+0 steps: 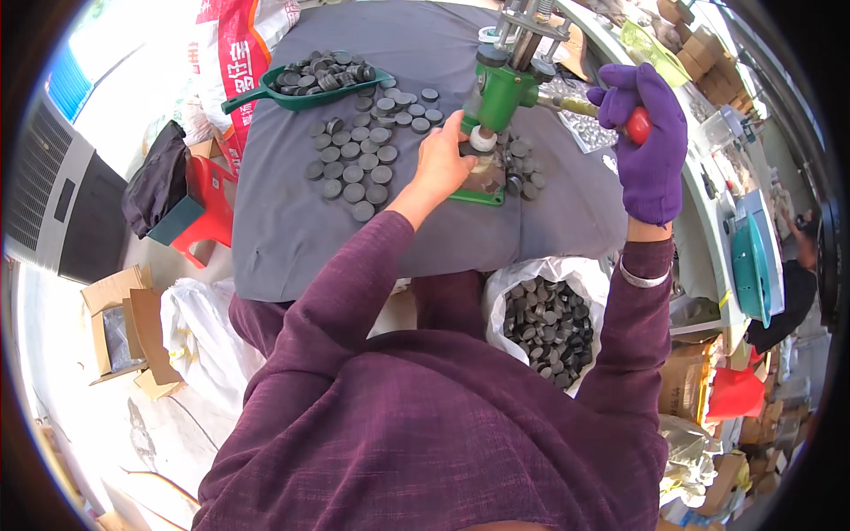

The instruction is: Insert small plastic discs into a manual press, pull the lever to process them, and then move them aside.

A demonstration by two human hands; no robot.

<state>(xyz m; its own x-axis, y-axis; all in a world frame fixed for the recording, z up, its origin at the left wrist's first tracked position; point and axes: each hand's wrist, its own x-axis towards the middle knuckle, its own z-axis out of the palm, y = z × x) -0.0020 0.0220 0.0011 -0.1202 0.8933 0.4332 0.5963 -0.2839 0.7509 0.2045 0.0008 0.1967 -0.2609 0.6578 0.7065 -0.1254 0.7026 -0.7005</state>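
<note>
A green hand press [498, 99] stands on the cloth-covered table, with its white round tip [482, 139] above the base plate [482, 188]. My bare left hand [436, 168] reaches in from the left; its thumb and forefinger close around a small dark disc beside that tip, mostly hidden. In a purple glove, my right hand [651, 146] is wrapped around the red ball knob [637, 126] of the press lever, raised to the right. Many round grey discs [368, 161] lie loose left of the press, and more [524, 165] lie against its right side.
A green scoop [301, 100] heaped with discs rests at the table's far left. Below the table's front edge, a white sack [595, 288] holds many discs. Clear small parts [591, 133] lie right of the press. A red stool [210, 208] stands left.
</note>
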